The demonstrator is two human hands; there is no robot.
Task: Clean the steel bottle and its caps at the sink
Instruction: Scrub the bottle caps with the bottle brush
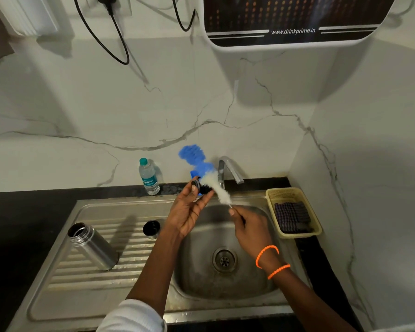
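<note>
Over the sink (pixel 120 287) basin, the right hand (pixel 249 230) pinches the wire handle of a white bottle brush (pixel 219 191) while the left hand (pixel 189 212), palm up, holds a small black cap (pixel 196 185) at its fingertips, bristles against it, so cap scrubbing looks underway. On the drainboard to the left the steel bottle (pixel 91 245) stands open and apart, beside a second cap (pixel 151 228); whether either is washed I cannot tell. Behind, the tap (pixel 228 170), a plastic water bottle (pixel 149 176) on the worktop, no water visibly running, rinsing likely left.

Steel bottle (pixel 92 245) on drainboard (pixel 65 291) left of basin (pixel 194 283); cap (pixel 151 229) behind it; basket (pixel 294 212) right.
</note>
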